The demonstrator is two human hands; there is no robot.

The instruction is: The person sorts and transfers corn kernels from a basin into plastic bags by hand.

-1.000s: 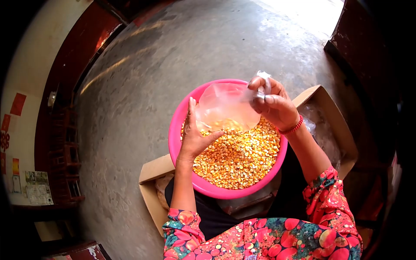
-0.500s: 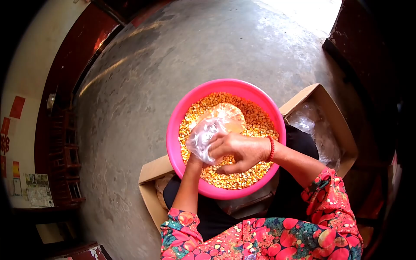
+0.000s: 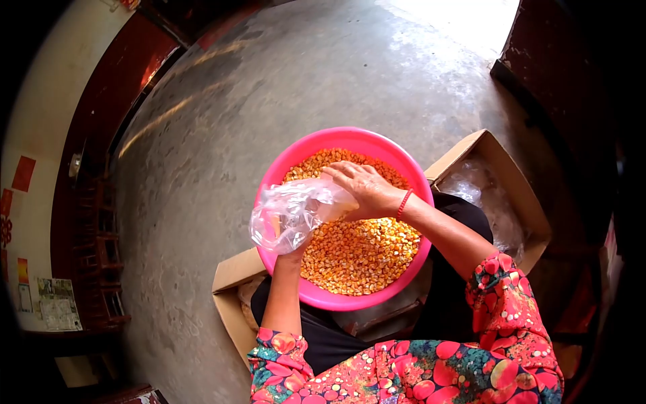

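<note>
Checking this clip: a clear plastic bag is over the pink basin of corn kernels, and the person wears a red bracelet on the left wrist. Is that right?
Not quite: the head view shows the red bracelet on the wrist of the right hand. The clear plastic bag is indeed over the pink basin of corn kernels.

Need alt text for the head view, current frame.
A clear plastic bag is held over a pink basin of corn kernels, with the left hand mostly hidden by the bag and the right hand at its edge. Cardboard boxes sit either side; the right one holds clear plastic.
</note>
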